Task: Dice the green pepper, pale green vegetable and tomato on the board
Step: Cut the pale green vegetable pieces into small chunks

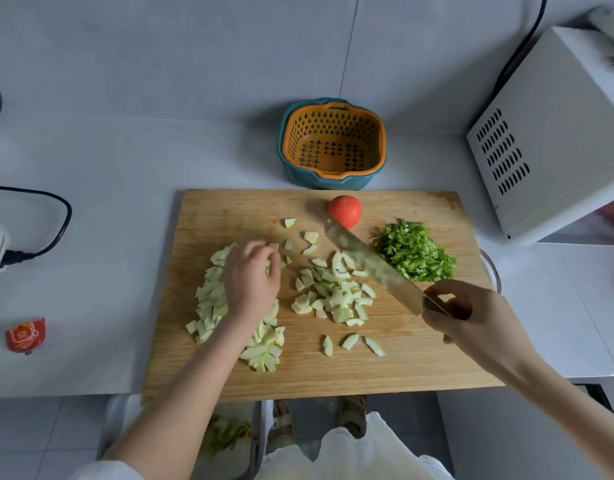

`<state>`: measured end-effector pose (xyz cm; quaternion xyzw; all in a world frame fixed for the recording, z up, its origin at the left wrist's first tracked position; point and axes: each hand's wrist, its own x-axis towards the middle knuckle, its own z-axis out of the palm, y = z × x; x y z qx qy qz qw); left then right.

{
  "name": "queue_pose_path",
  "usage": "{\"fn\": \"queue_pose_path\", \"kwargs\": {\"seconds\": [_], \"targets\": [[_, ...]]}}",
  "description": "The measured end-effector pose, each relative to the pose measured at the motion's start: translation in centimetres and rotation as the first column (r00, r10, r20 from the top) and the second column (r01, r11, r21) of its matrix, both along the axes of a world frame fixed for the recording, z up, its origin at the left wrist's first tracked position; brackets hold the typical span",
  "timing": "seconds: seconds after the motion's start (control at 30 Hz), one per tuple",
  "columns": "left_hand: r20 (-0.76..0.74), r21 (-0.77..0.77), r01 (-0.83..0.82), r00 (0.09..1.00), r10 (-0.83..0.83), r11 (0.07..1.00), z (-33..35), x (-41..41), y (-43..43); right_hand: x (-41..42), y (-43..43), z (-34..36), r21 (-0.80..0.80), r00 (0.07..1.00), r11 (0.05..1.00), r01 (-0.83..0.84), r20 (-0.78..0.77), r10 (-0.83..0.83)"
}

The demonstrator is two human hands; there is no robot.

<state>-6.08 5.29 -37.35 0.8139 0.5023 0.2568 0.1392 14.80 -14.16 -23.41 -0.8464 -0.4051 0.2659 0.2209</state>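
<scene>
One head-worn view, looking steeply down
Wide-angle and close above the cutting board (419,362) at the near edge of the counter (125,161), it faces forward toward the back wall (194,46).

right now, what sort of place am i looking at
Most likely a home kitchen: a wooden cutting board with diced green pepper, a knife in the right hand, plus an orange strainer basket and a microwave-like appliance on the white counter.

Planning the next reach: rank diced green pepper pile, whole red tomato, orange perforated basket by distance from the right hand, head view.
1. Diced green pepper pile, just beyond the right hand.
2. Whole red tomato, farther up-left.
3. Orange perforated basket, behind the wooden board.
</scene>
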Motion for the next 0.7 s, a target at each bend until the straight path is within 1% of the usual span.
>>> {"fn": "queue_pose_path", "kwargs": {"seconds": [0.07, 0.1, 0.17, 0.2, 0.23, 0.3, 0.33, 0.37, 0.4, 0.43, 0.53, 0.6, 0.7], "targets": [[-0.029, 0.033, 0.151, 0.988, -0.150, 0.988, 0.6, 1.8, -1.8, 0.2, 0.1, -1.3, 0.020, 0.987, 0.993, 0.119, -0.113, -0.116], [-0.029, 0.036, 0.263, 0.965, -0.262, 0.964, 0.8, 2.7, -2.9, 0.2, 0.1, -1.9, 0.027, 0.981, 0.988, 0.152, -0.129, -0.148], [-0.018, 0.001, 0.471, 0.882, -0.471, 0.882, 0.6, 4.2, -4.9, 0.2, 0.0, -2.6, 0.034, 0.982, 0.987, 0.159, -0.107, -0.154], [-0.046, -0.027, 0.556, 0.830, -0.556, 0.831, 0.2, 4.8, -5.8, 0.3, 0.0, -2.8, 0.030, 0.987, 0.990, 0.139, -0.083, -0.137], [-0.124, -0.061, 0.629, 0.766, -0.631, 0.775, -0.3, 5.3, -6.7, 0.3, -0.2, -2.9, 0.013, 0.992, 0.993, 0.115, -0.051, -0.115], [-0.337, -0.115, 0.744, 0.594, -0.731, 0.658, -1.4, 6.0, -8.3, 0.4, -0.5, -3.4, -0.032, 0.996, 0.996, 0.088, 0.003, -0.088], [-0.418, -0.133, 0.787, 0.506, -0.755, 0.602, -2.0, 6.3, -8.8, 0.5, -0.6, -3.9, -0.039, 0.996, 0.996, 0.087, 0.007, -0.086], [-0.471, -0.144, 0.818, 0.438, -0.766, 0.556, -2.5, 6.4, -9.2, 0.5, -0.8, -4.4, -0.033, 0.996, 0.995, 0.091, 0.009, -0.091], [-0.499, -0.150, 0.839, 0.392, -0.773, 0.522, -2.9, 6.5, -9.4, 0.6, -0.9, -4.8, -0.023, 0.995, 0.995, 0.101, 0.014, -0.101], [-0.513, -0.147, 0.854, 0.366, -0.777, 0.499, -3.2, 6.6, -9.4, 0.6, -1.0, -5.2, -0.011, 0.994, 0.994, 0.108, 0.024, -0.108], [-0.565, -0.101, 0.875, 0.341, -0.751, 0.474, -4.0, 6.5, -8.8, 0.5, -1.1, -6.0, 0.017, 0.993, 0.994, 0.105, 0.048, -0.106], [-0.566, -0.045, 0.874, 0.377, -0.733, 0.484, -4.0, 6.3, -8.4, 0.0, -1.3, -6.5, 0.034, 0.995, 0.994, 0.101, 0.025, -0.102], [-0.515, 0.038, 0.862, 0.450, -0.730, 0.505, -3.3, 6.0, -8.1, -1.2, -1.4, -7.2, 0.044, 0.995, 0.994, 0.098, 0.009, -0.098]]}}
